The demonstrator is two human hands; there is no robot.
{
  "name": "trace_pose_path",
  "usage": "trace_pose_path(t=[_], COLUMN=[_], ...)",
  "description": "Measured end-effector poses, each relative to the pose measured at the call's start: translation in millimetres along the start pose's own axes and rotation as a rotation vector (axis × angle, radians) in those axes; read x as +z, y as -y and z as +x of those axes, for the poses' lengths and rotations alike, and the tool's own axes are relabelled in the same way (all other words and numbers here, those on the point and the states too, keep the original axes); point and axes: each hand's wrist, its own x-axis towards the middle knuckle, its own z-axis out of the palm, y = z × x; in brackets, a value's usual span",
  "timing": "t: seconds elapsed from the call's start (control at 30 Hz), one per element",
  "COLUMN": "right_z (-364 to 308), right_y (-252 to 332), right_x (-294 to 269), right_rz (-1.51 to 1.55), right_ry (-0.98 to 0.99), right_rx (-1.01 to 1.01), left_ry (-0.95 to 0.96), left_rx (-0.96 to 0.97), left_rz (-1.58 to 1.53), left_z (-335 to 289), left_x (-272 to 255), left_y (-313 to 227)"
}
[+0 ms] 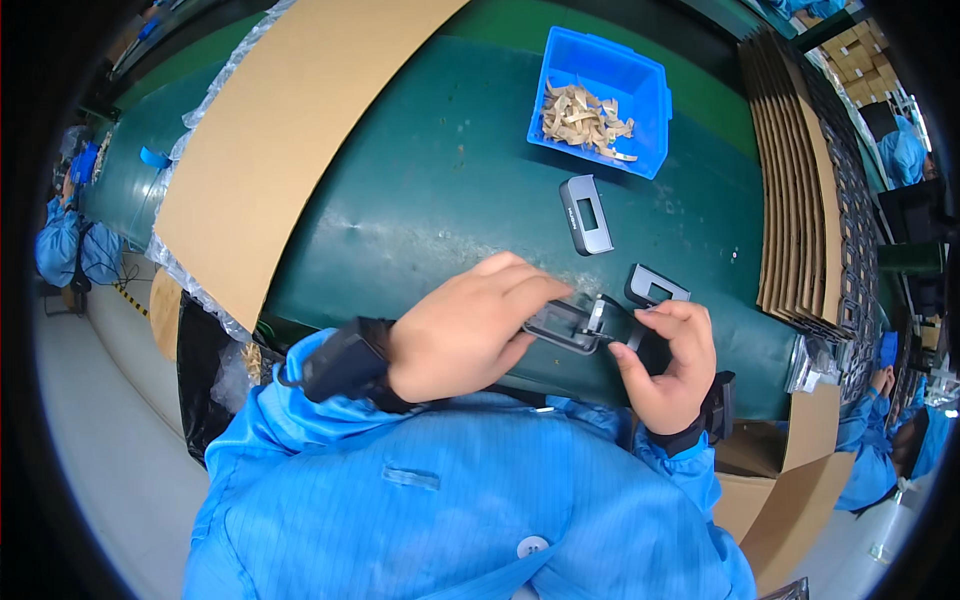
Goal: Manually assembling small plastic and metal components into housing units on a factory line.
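Observation:
My left hand [470, 325] grips a dark plastic frame [563, 336] by its left end, with fingers and thumb closed on it. A narrow whitish part stands up at the frame's right end. Close to that end, my right hand [672, 362] is curled, thumb and index finger near a thin dark piece; whether they pinch it is hard to make out. Just beyond the right hand lies a grey cover with a rectangular window [655, 287], partly hidden by the fingers. A second cover of the same kind [587, 215] rests farther off on the green table.
A blue bin [650, 125] with tan strips stands at the far side of the green table [440, 130]. A large cardboard sheet [250, 170] covers the left side. Folded cardboard dividers [800, 190] stand at the right, above an open carton [810, 430]. People in blue work on both sides.

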Motion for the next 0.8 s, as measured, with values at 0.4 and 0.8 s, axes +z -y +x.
trace_pose_path(t=[0.4, 0.8], right_z=[15, 18], right_y=[11, 13], right_x=[17, 17], right_rz=[0.027, 0.018], right_ry=[0.143, 0.208], right_rx=[-0.034, -0.017], left_ry=[-0.012, 0.003], left_rx=[0.045, 0.151], left_rz=[-0.092, 0.074], left_z=[-8, -8], left_x=[-3, 2], left_y=[16, 16])
